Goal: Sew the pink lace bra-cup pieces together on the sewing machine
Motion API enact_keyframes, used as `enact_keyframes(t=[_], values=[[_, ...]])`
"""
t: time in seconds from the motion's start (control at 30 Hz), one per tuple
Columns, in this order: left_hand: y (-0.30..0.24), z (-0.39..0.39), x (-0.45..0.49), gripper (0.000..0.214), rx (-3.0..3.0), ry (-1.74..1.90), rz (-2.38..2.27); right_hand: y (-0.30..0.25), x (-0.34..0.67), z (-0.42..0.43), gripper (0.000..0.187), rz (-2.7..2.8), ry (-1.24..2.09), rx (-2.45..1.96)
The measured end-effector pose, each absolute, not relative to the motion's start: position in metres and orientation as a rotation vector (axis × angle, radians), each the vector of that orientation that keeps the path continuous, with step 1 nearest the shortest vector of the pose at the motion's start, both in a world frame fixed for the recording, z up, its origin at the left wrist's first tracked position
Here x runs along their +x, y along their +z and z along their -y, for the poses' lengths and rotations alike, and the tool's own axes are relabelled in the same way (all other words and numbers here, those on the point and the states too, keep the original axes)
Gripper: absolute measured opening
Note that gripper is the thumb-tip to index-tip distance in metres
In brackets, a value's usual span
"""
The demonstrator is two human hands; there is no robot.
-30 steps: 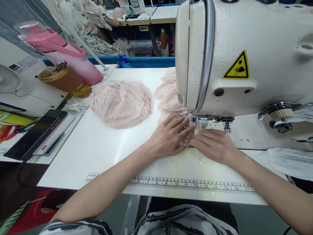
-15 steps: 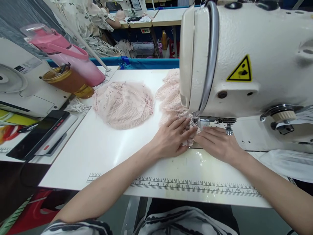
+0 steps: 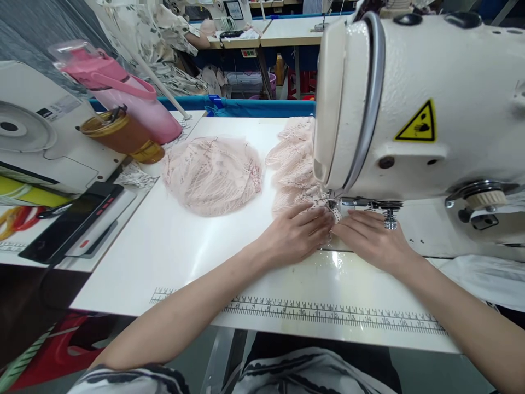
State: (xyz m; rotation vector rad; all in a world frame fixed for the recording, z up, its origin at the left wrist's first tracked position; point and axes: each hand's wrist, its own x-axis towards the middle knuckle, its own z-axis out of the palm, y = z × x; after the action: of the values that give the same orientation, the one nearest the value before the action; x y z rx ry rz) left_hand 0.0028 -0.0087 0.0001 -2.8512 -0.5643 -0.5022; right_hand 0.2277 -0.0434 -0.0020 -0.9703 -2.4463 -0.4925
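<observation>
Pale pink lace fabric (image 3: 293, 169) runs from behind the sewing machine head (image 3: 410, 109) to the presser foot (image 3: 334, 202). Bunched fingers of my left hand (image 3: 301, 232) press on its near end, left of the needle area, and the thumb is hidden. My right hand (image 3: 371, 238) lies low over the machine bed, right of the foot. Its fingers are stretched out side by side, the tips at the lace edge and partly behind the machine's parts. Another gathered piece of pink lace (image 3: 213, 175) lies on the table to the left.
A pink bottle (image 3: 131, 98) and a brown cup (image 3: 123, 134) stand at the left, near a black device (image 3: 71, 224) and red-handled scissors (image 3: 24, 219). A printed ruler (image 3: 328, 314) runs along the table's front. White cloth (image 3: 488, 279) lies at right. Another person's sleeve (image 3: 178, 27) shows behind.
My left hand's spread fingers have drawn together on the lace near the foot. My right hand stays beside the foot. The whole view has shifted slightly, with everything sitting further right.
</observation>
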Motion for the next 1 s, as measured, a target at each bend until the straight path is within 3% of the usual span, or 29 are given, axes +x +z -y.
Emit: enact_keyframes(t=[0.23,0.87,1.0], values=[[0.007,0.009,0.000,0.025,-2.832,-0.493,0.487,-0.007,0.224,0.048,0.023,2.435,-0.286,-0.942],[0.005,0.005,0.002,0.026,-2.816,-0.443,0.626,-0.011,0.214,0.041,0.021,2.394,-0.441,-0.906],[0.003,0.005,0.003,0.025,-2.828,-0.434,0.672,-0.013,0.218,0.041,0.028,2.459,-0.368,-1.006]])
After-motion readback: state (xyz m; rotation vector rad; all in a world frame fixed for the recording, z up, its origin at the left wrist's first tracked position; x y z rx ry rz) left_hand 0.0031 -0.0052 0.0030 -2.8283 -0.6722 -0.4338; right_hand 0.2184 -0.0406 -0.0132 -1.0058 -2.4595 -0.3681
